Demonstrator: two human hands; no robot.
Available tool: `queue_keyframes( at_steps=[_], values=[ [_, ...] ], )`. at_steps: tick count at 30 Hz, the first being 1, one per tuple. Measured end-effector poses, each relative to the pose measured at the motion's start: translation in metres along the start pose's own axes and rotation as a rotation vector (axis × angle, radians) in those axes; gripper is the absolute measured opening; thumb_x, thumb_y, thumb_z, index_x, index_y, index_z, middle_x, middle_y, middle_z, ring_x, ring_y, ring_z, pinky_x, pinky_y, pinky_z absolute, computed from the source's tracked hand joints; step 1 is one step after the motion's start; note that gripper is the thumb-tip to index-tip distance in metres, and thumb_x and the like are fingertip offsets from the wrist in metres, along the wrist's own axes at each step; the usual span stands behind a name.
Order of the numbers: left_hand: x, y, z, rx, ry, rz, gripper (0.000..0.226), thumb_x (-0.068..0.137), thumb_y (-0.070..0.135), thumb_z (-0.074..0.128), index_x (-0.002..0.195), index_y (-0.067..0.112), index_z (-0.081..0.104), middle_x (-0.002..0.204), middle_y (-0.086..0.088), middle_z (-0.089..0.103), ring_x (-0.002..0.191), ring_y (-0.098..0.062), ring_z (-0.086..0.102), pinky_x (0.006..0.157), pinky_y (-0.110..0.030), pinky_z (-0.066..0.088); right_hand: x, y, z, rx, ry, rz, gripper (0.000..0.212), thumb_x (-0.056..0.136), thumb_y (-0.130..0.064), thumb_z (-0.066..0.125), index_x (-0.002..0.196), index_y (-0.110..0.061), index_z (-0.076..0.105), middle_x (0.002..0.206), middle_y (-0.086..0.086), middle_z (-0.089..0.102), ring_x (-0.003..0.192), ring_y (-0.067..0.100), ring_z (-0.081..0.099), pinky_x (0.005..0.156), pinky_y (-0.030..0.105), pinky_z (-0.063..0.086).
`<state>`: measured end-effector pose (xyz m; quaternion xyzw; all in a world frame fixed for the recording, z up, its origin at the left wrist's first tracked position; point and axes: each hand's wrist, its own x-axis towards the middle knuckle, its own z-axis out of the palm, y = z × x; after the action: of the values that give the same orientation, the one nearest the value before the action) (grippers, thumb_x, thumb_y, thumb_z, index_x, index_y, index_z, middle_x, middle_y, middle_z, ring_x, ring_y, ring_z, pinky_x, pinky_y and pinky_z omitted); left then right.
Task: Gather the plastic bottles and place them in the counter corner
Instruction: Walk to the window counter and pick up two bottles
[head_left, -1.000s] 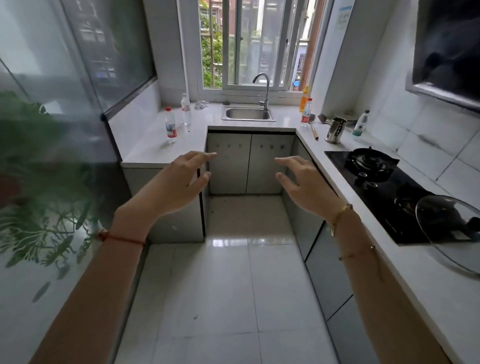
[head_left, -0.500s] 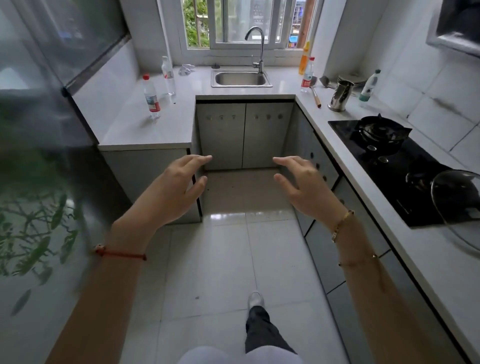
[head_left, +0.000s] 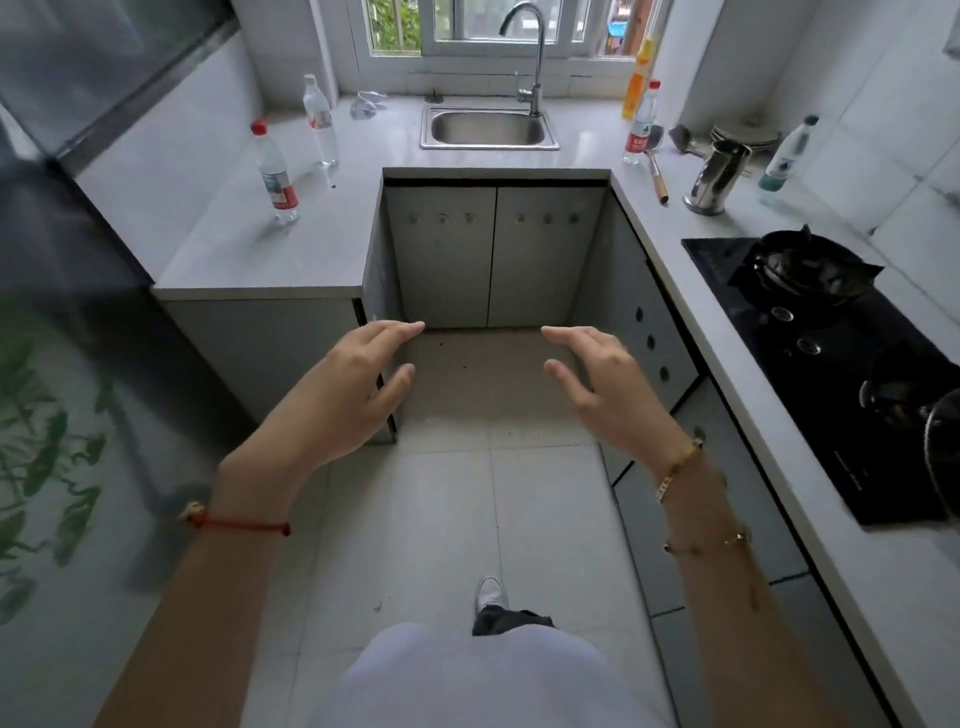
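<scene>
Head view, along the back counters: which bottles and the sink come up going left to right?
Red-capped bottle → clear bottle → sink → orange bottle and red-labelled bottle, overlapping so their order is unclear → green-labelled bottle. All stand upright; both hands are empty.

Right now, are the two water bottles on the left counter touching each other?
Apart. The head view shows bare counter between the red-capped bottle and the clear bottle standing farther back.

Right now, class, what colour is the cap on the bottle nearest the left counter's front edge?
Red. The cap of that bottle shows clearly in the head view.
</scene>
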<state>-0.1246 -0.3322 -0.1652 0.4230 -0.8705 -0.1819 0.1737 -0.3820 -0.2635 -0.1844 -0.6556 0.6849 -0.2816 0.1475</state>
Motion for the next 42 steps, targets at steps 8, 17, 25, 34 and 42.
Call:
queue_keyframes(
  at_steps=[8,17,25,34,42],
  values=[
    [0.083,-0.002,0.009,0.002,0.036,-0.03,0.047,0.097,0.024,0.045,0.143,0.019,0.038,0.143,0.002,0.045,0.135,-0.012,0.038,0.11,-0.025,0.031,0.074,0.049,-0.014,-0.013,-0.046,0.005,0.04,0.096,-0.026,0.048,0.135,-0.017,0.048,0.134,-0.001,0.054,0.13,0.016,0.04,0.108,0.041,0.036],
    [0.135,-0.026,0.022,0.002,0.026,-0.113,0.048,0.097,0.024,0.045,0.144,0.02,0.038,0.145,0.002,0.043,0.135,-0.011,0.036,0.107,-0.018,0.024,0.142,0.08,-0.007,-0.022,-0.096,0.005,0.039,0.096,-0.026,0.048,0.134,-0.018,0.049,0.134,-0.001,0.054,0.131,0.015,0.04,0.109,0.04,0.036],
    [0.193,-0.067,0.026,-0.027,0.029,-0.131,0.047,0.097,0.024,0.044,0.143,0.022,0.038,0.144,0.006,0.044,0.135,-0.008,0.036,0.111,-0.023,0.028,0.21,0.095,0.014,-0.007,-0.123,0.008,0.038,0.096,-0.026,0.048,0.133,-0.017,0.05,0.133,-0.003,0.054,0.13,0.014,0.04,0.11,0.038,0.035],
    [0.286,-0.133,0.014,-0.038,0.041,-0.163,0.046,0.097,0.026,0.043,0.143,0.024,0.037,0.143,0.007,0.044,0.133,-0.007,0.037,0.104,-0.016,0.025,0.33,0.098,0.032,-0.008,-0.147,-0.01,0.037,0.096,-0.025,0.048,0.132,-0.016,0.05,0.133,-0.003,0.054,0.129,0.014,0.04,0.111,0.033,0.033],
    [0.358,-0.193,-0.009,-0.019,0.06,-0.211,0.047,0.098,0.033,0.04,0.144,0.03,0.032,0.146,0.01,0.041,0.134,-0.007,0.036,0.106,-0.021,0.028,0.445,0.084,0.05,-0.016,-0.175,-0.068,0.037,0.097,-0.026,0.047,0.132,-0.018,0.05,0.134,-0.005,0.053,0.13,0.013,0.039,0.11,0.035,0.034]
  ],
)
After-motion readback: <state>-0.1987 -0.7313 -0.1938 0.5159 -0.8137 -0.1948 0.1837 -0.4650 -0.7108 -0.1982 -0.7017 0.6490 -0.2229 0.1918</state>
